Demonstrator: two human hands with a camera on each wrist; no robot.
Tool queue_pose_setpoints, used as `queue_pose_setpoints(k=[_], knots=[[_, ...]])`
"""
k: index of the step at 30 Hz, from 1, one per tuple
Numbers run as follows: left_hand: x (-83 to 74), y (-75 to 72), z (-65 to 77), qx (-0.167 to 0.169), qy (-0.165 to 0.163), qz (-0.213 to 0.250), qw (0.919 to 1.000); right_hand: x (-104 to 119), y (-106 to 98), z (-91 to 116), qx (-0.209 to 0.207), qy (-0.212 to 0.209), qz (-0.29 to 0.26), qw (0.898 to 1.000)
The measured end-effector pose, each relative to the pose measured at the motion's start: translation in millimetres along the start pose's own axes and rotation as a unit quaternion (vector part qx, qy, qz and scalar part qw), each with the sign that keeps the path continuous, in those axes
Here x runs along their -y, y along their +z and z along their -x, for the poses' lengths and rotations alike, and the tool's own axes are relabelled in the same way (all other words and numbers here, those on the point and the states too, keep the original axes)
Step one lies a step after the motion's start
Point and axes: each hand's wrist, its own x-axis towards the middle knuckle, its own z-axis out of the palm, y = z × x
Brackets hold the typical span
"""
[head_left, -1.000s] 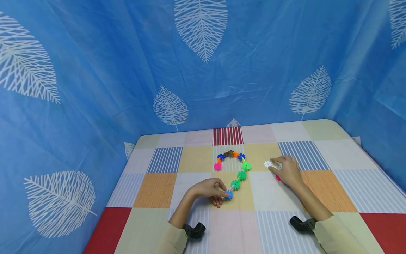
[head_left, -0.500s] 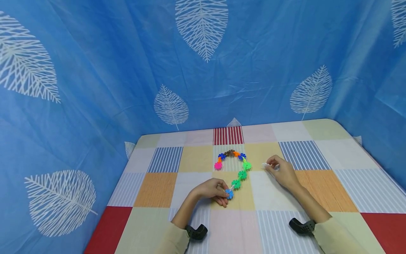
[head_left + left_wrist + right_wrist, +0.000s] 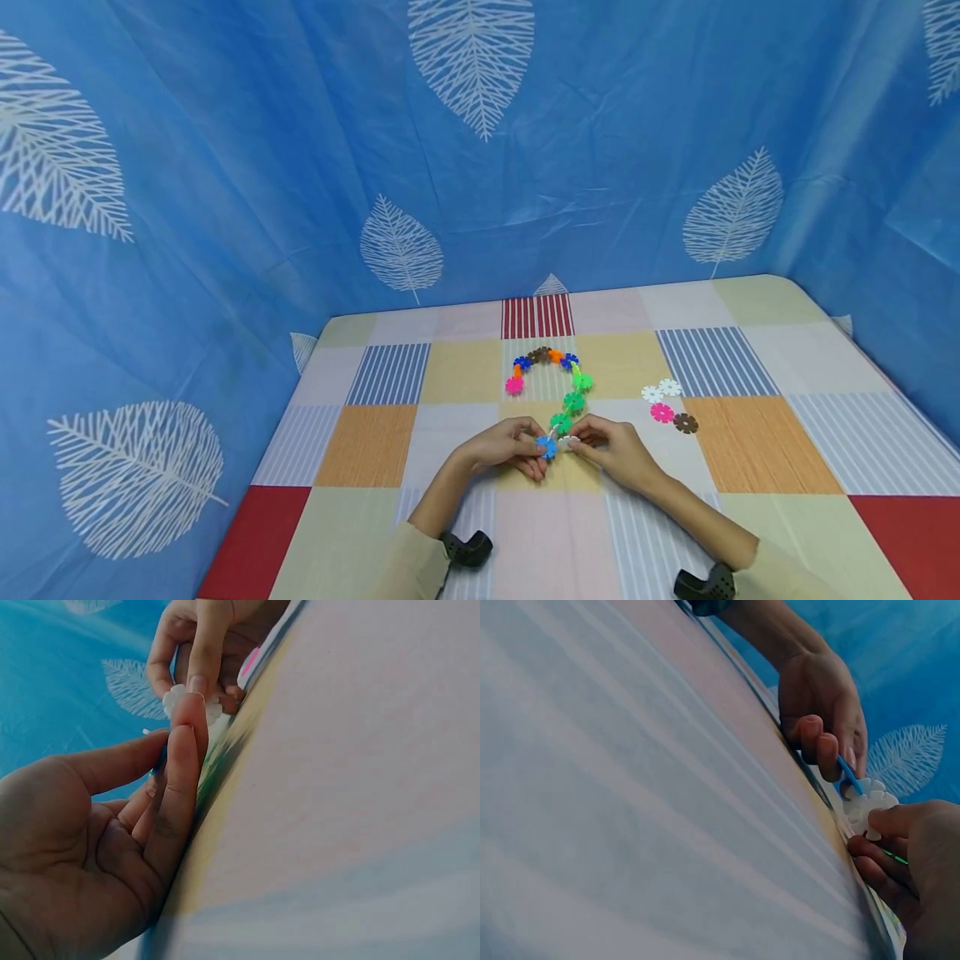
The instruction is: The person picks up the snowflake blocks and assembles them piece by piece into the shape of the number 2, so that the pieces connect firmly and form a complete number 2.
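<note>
My left hand (image 3: 502, 446) pinches a light blue snowflake disc (image 3: 548, 447), the near end of a curved chain of linked discs (image 3: 573, 403). Between thumb and fingers, my right hand (image 3: 618, 452) holds a white snowflake disc (image 3: 568, 443) right beside the blue one. In the right wrist view the blue disc (image 3: 850, 776) is edge-on and meets the rim area of the white disc (image 3: 879, 802); whether they interlock I cannot tell. Fingers hide most of the blue disc in the left wrist view, where part of the white disc (image 3: 213, 711) shows.
Loose discs lie right of the chain: white ones (image 3: 670, 387), a pink one (image 3: 662, 412) and a brown one (image 3: 686, 423). A pink disc (image 3: 514, 386) forms the chain's far left end. Behind the patchwork-covered table (image 3: 765, 467) hangs a blue leaf-patterned curtain (image 3: 585, 150).
My right hand has picked up a white disc from the loose pieces and carried it left and nearer, up to the blue disc. The left hand stays nearly in place, holding the blue disc.
</note>
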Motion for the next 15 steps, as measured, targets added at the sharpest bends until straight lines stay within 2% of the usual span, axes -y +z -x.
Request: queue_pose_setpoints(k=[15], knots=[[-0.7,5.1,-2.7,-0.012,-0.001,-0.013,0.9998,0.1,5.9,-1.2,0.000,-0.058,0.009,0.998]])
